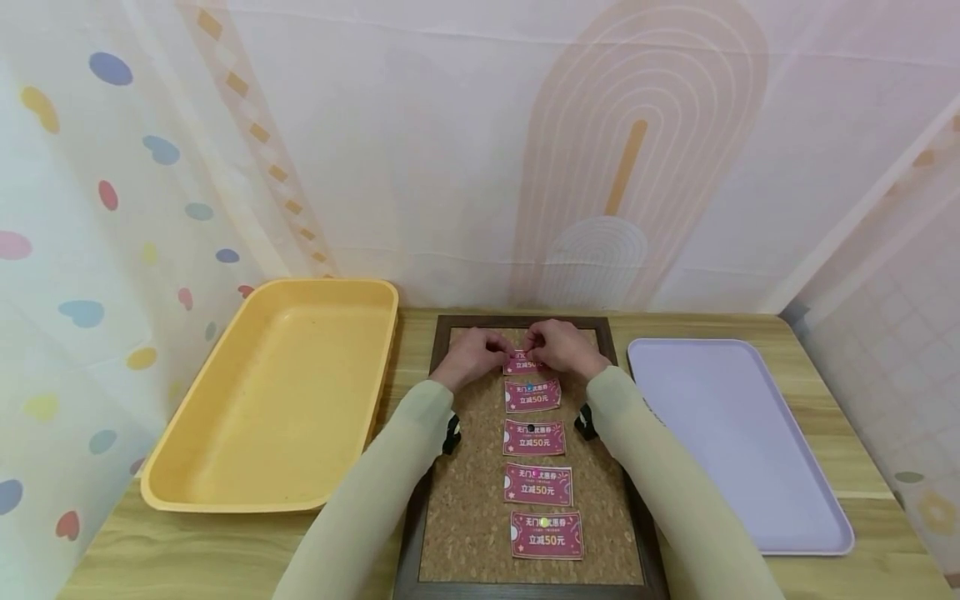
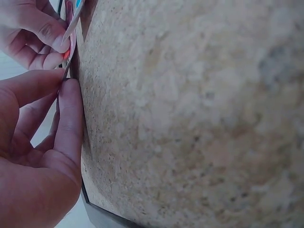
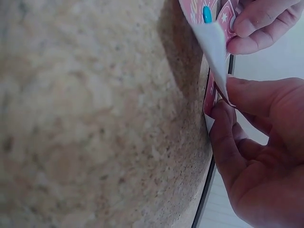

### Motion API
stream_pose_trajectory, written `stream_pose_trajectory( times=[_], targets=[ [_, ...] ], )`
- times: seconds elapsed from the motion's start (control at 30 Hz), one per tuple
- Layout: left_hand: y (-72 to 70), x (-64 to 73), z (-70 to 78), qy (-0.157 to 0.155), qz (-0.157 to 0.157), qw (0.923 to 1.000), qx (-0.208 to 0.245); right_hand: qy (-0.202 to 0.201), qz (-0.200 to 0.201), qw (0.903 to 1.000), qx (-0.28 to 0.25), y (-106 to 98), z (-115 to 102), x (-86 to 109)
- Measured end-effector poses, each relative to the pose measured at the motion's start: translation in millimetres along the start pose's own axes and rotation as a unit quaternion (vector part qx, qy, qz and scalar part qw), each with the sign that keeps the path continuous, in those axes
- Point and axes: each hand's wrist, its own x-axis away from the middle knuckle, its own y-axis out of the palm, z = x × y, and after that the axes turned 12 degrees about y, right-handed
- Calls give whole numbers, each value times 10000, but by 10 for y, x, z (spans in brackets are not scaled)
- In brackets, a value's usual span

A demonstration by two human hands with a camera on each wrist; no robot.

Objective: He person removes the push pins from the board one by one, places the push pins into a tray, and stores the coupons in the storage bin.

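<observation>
A cork board [image 1: 465, 500] in a dark frame carries a column of pink coupons. My left hand [image 1: 474, 357] pinches the left edge of the top coupon [image 1: 517, 367], seen edge-on in the left wrist view. At that coupon's right side, my right hand [image 1: 564, 346] pinches a small red pushpin [image 2: 66, 54] between thumb and fingers; its tip is hidden. Just below, the second coupon [image 1: 532, 397] bears a blue pushpin [image 3: 206, 14], and its white-backed corner [image 3: 213, 45] curls off the cork in the right wrist view.
Lower coupons have a black pin [image 1: 531, 427], a pink pin [image 1: 535, 472] and a yellow pin [image 1: 544, 522]. A yellow tray [image 1: 270, 408] stands left of the board, a lilac tray [image 1: 720, 425] right. Behind the wooden table [image 1: 795, 350] hangs a patterned curtain [image 1: 450, 167].
</observation>
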Motion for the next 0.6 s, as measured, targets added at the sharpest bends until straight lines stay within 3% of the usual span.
stream_pose_trajectory(
  times=[0.6],
  targets=[
    [-6, -3, -13, 39, -32, 9999, 123, -236, -134, 9996, -66, -24, 49, -8]
  ],
)
